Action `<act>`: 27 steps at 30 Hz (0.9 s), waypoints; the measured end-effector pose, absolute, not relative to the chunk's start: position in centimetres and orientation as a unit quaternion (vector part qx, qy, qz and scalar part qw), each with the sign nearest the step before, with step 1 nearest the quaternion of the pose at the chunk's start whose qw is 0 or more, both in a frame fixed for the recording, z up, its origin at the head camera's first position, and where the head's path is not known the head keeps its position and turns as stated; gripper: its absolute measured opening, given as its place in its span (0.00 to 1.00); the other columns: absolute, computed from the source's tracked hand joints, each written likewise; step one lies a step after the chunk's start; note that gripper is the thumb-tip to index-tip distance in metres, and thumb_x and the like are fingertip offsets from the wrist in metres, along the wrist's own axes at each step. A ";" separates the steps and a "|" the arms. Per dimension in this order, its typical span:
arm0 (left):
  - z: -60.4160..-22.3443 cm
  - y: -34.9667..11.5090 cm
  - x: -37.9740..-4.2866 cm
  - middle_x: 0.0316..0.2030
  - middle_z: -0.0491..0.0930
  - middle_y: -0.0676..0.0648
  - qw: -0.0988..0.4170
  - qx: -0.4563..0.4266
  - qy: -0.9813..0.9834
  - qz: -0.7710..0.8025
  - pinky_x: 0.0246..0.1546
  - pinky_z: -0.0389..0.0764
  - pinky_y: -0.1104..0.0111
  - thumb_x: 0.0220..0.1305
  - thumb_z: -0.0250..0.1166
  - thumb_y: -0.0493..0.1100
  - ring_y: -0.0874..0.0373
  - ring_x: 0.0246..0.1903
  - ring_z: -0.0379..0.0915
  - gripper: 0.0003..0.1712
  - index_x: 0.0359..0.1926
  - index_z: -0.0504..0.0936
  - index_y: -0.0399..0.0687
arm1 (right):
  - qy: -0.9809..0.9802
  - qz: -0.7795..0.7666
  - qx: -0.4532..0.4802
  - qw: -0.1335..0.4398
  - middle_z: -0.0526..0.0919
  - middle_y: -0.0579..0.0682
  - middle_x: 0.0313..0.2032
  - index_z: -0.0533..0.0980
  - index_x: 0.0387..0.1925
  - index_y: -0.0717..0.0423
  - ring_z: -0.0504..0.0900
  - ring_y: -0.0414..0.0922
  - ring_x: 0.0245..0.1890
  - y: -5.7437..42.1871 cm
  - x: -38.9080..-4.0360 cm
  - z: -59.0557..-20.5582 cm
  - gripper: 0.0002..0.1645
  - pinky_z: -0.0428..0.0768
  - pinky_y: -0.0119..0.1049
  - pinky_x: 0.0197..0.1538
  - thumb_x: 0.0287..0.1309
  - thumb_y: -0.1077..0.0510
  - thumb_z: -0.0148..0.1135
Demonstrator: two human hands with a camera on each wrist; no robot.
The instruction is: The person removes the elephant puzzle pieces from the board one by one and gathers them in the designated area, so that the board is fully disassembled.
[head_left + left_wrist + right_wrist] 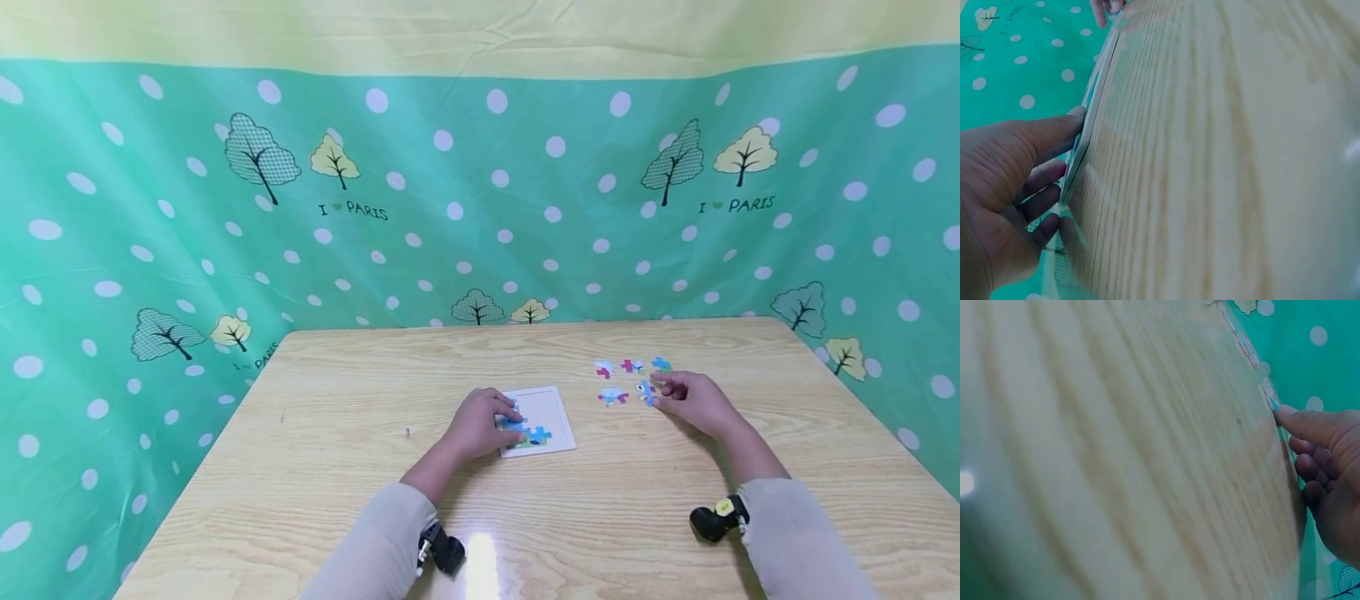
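Note:
A white square puzzle tray (558, 421) lies on the table, with several joined blue and green puzzle pieces (537, 437) along its left and near sides. My left hand (477, 423) rests over the tray's left side, thumb and fingers spread and touching the pieces. In the left wrist view, the thumb of my left hand (1016, 162) reaches the tray's edge (1094, 112). To the right, my right hand (697, 400) pinches a blue and white puzzle piece (645, 392) between thumb and index finger, the other fingers curled. In the right wrist view, the thumb hides part of it.
Several loose pieces lie around it: a white and red piece (604, 367), a pink and blue one (632, 366), a blue and green one (661, 364) and a light blue one (612, 396). A dotted green curtain (412, 192) hangs behind the wooden table (337, 400).

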State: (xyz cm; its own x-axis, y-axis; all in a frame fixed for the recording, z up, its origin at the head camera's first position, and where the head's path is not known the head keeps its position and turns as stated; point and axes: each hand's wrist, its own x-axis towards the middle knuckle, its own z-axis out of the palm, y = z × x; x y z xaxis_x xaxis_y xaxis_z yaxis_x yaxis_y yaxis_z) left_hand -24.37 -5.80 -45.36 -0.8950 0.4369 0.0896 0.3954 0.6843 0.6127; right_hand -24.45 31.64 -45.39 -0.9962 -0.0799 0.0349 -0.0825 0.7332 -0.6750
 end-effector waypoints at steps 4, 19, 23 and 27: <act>-45.4 -5.8 -24.4 0.52 0.83 0.46 0.033 0.225 0.917 0.329 0.62 0.74 0.56 0.59 0.79 0.45 0.48 0.57 0.74 0.13 0.43 0.92 0.46 | -0.925 0.379 0.030 0.010 0.80 0.55 0.42 0.74 0.65 0.69 0.73 0.50 0.40 31.7 -24.3 -45.6 0.29 0.74 0.33 0.38 0.67 0.62 0.68; -45.5 -5.8 -24.4 0.51 0.84 0.47 0.028 0.229 0.918 0.322 0.61 0.75 0.56 0.58 0.80 0.46 0.48 0.56 0.75 0.12 0.42 0.92 0.46 | -0.895 0.444 0.021 0.031 0.82 0.61 0.50 0.75 0.65 0.65 0.78 0.51 0.49 31.2 -22.8 -45.2 0.27 0.77 0.23 0.45 0.70 0.57 0.67; -45.4 -5.7 -24.4 0.52 0.84 0.47 0.033 0.226 0.917 0.327 0.62 0.74 0.56 0.59 0.79 0.46 0.48 0.56 0.75 0.13 0.42 0.92 0.46 | -0.890 0.453 0.027 0.035 0.82 0.63 0.52 0.75 0.65 0.65 0.79 0.51 0.50 30.6 -22.6 -44.7 0.27 0.77 0.22 0.46 0.70 0.58 0.67; -45.3 -5.7 -24.3 0.52 0.84 0.47 0.034 0.225 0.916 0.330 0.62 0.74 0.55 0.59 0.79 0.46 0.48 0.56 0.75 0.12 0.42 0.92 0.46 | -0.886 0.460 0.037 0.038 0.82 0.64 0.53 0.76 0.65 0.66 0.80 0.50 0.49 29.9 -22.4 -44.3 0.27 0.78 0.22 0.46 0.69 0.57 0.68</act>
